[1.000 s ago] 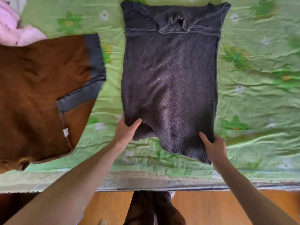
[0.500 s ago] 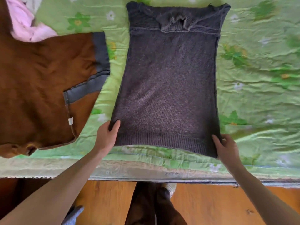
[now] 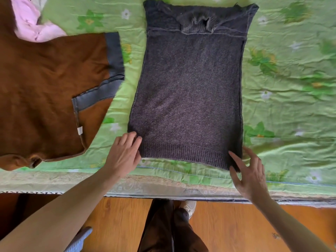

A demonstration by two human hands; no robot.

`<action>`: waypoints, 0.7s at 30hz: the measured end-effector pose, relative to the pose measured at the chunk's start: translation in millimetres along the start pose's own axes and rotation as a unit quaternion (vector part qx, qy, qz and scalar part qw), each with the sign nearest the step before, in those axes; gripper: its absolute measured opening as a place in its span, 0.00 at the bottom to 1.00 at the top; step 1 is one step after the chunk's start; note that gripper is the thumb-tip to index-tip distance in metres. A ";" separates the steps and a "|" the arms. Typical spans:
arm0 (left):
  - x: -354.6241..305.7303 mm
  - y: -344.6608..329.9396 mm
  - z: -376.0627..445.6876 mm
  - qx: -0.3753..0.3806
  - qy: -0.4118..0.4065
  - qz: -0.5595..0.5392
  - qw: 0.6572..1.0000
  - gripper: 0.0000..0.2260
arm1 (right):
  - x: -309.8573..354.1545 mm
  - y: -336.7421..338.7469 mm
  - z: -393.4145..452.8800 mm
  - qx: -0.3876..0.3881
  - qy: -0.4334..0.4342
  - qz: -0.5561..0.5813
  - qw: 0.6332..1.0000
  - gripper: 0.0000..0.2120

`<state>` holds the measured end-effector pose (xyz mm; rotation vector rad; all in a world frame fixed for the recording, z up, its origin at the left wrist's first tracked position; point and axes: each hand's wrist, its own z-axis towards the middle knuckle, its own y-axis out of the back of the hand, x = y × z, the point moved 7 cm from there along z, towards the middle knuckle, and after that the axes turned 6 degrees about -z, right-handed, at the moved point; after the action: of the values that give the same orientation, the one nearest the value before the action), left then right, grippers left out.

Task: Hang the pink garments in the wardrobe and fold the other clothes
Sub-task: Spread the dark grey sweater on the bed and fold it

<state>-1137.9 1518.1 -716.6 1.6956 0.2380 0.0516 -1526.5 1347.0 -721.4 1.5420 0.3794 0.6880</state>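
Both hands, left hand [image 3: 123, 155] and right hand [image 3: 250, 176], rest relaxed, fingers apart, at the dark knit sweater [image 3: 189, 91] hem.

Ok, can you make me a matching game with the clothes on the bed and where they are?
Things:
1. dark grey sweater
2. brown garment
3. pink garment
4. green bedsheet

Places:
A. far left corner, partly under the brown one
B. under all the clothes
C. flat in the middle, between both hands
D. on the left, with grey trim

Pairs: 1-C, 2-D, 3-A, 4-B
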 end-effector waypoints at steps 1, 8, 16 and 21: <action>0.9 -6.4 -5.1 0.030 -0.034 0.016 0.999 0.28 | 0.4 0.3 -1.0 0.007 0.026 -0.027 0.999 0.27; 1.0 -12.7 -8.3 0.093 -0.054 0.089 0.990 0.33 | 13.0 -15.3 0.0 0.079 0.139 -0.088 0.983 0.38; 20.5 15.3 28.1 0.158 -0.009 -0.007 0.987 0.22 | -13.7 6.6 35.1 0.047 0.005 0.131 0.990 0.19; 60.6 61.8 68.4 0.097 0.076 -0.167 0.978 0.07 | -29.0 41.7 73.5 0.014 -0.131 0.233 0.964 0.15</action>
<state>-1059.1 1455.3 -671.7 1.8249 0.6575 -0.0944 -1509.5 1267.5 -684.4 1.7428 -0.1833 0.8251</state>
